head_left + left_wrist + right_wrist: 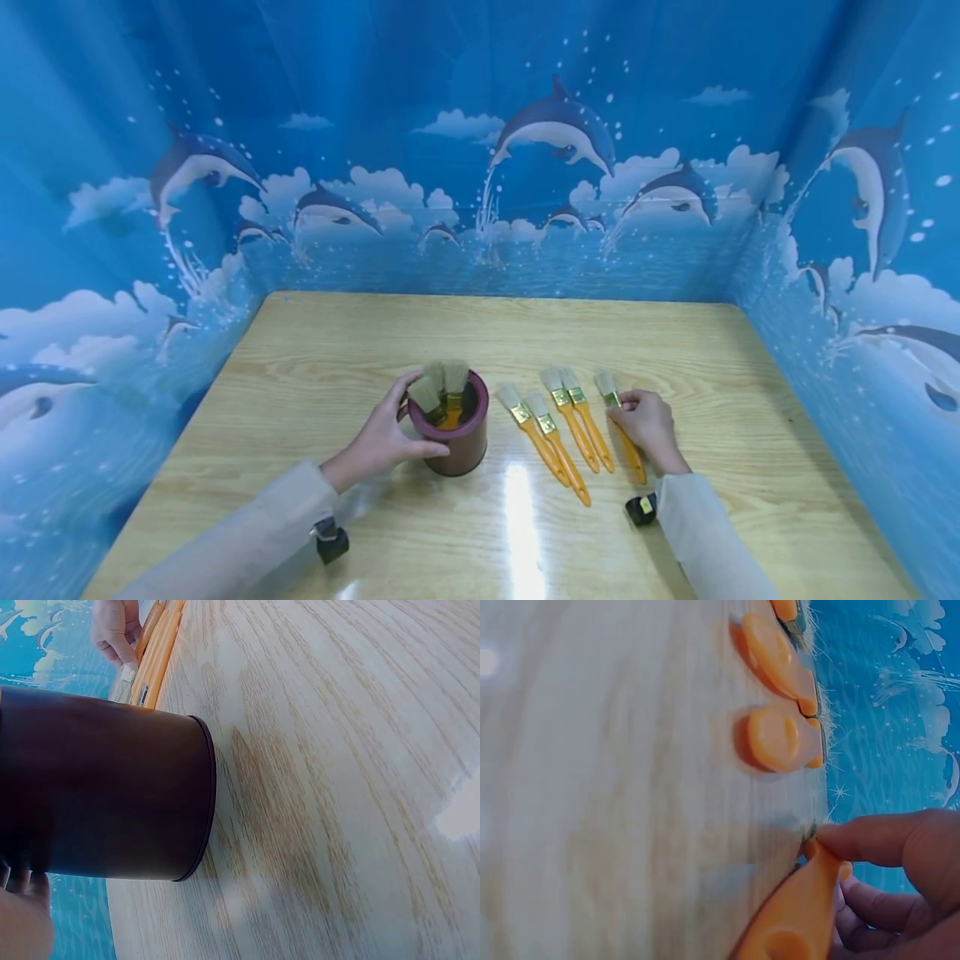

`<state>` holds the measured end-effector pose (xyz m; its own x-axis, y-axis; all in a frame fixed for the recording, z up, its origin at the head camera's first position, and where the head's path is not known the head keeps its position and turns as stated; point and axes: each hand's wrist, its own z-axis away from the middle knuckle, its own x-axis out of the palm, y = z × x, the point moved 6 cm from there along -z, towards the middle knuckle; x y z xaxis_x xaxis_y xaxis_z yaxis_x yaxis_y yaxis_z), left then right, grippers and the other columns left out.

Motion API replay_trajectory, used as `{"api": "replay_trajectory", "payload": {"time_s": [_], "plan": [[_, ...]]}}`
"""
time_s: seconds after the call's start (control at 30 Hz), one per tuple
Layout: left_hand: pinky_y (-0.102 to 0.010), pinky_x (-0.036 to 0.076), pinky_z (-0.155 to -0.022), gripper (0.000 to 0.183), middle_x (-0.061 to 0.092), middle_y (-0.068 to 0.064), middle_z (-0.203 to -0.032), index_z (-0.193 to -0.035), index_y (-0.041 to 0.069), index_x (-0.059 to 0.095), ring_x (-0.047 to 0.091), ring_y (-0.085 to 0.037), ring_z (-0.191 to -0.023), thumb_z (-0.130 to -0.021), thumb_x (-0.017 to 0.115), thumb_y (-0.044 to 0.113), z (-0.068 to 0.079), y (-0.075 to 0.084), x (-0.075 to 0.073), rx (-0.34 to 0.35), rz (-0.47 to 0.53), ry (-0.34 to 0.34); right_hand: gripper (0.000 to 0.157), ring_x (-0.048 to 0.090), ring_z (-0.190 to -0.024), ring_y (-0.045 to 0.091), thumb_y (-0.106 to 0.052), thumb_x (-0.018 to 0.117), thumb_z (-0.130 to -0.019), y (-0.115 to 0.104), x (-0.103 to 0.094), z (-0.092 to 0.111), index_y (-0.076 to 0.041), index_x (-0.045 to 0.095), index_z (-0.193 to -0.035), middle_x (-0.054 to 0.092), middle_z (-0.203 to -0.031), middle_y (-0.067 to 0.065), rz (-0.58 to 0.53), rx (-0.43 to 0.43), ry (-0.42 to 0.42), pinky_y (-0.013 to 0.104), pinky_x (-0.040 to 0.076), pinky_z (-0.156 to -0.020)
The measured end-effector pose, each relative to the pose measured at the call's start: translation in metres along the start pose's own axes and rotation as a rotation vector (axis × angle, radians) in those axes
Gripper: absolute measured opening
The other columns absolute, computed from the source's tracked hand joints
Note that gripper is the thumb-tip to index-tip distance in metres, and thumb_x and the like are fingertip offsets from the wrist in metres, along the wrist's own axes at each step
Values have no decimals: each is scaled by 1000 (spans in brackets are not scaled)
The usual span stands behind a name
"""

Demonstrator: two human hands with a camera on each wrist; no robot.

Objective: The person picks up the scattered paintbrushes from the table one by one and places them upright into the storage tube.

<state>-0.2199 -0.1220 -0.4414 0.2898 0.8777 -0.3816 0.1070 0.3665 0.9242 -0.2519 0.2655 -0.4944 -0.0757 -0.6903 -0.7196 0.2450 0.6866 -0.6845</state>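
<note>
a blue dolphin curtain [375,92] stands round a pale wood table [697,350]. the left hand [386,446] has its thumb and fingers bent round a brown cup [459,454], maybe so it won't slide or tip. the right hand [651,423] pinches one brush [633,460] just below its metal band, maybe because that part is thin. i can't tell if the brush is off the table. the cup stands upright, a bit nearer the table's left edge than its right. at least three brushes [454,377] poke out of it, hair up, likely so the hair won't get squashed. two pairs of brushes [576,435] lie between the cup and the pinched brush, hair toward the far edge, perhaps so the handles sit close to the person.
</note>
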Motion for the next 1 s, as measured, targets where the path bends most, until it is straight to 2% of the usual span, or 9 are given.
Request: {"api": "replay_trajectory", "payload": {"time_s": [0.2, 0.4, 0.57, 0.8, 1.0], "plan": [[-47, 32, -113, 114, 26, -12, -153, -150, 14, 23, 32, -32, -138, -61, 91, 31, 1, 0, -1, 1, 5, 0, 25, 54, -67, 16, -12, 67, -84, 1, 0, 0, 6, 66, -101, 62, -81, 9, -22, 2, 14, 22, 44, -53], [-46, 32, -113, 114, 27, -12, -153, -150, 13, 23, 32, -32, -138, -61, 91, 30, 1, 1, -1, 1, 3, 1, 25, 56, -77, 20, -12, 63, -86, -8, -4, 0, 5, 65, -105, 63, -91, 13, -70, 13, 24, 20, 46, -59], [-46, 32, -113, 113, 27, -12, -153, -150, 13, 23, 33, -32, -138, -61, 91, 30, 1, 1, 0, -2, 2, -1, 26, 59, -84, 24, -15, 64, -88, -27, -12, 1, 3, 66, -106, 65, -96, 14, -97, -32, 54, 22, 47, -62], [-46, 33, -113, 114, 28, -12, -152, -150, 12, 23, 34, -33, -137, -61, 91, 29, 0, 0, 1, 4, 1, -3, 27, 62, -85, 25, -18, 62, -90, -55, -18, 5, 1, 63, -110, 64, -101, 16, -137, -58, 41, 23, 50, -63], [-47, 33, -112, 113, 29, -13, -151, -150, 11, 23, 35, -34, -136, -62, 91, 28, 0, -1, 0, 14, 0, 4, 27, 61, -92, 27, -15, 62, -90, -83, -18, 9, 1, 62, -112, 62, -103, 15, -226, -96, 23, 26, 53, -69]]}}
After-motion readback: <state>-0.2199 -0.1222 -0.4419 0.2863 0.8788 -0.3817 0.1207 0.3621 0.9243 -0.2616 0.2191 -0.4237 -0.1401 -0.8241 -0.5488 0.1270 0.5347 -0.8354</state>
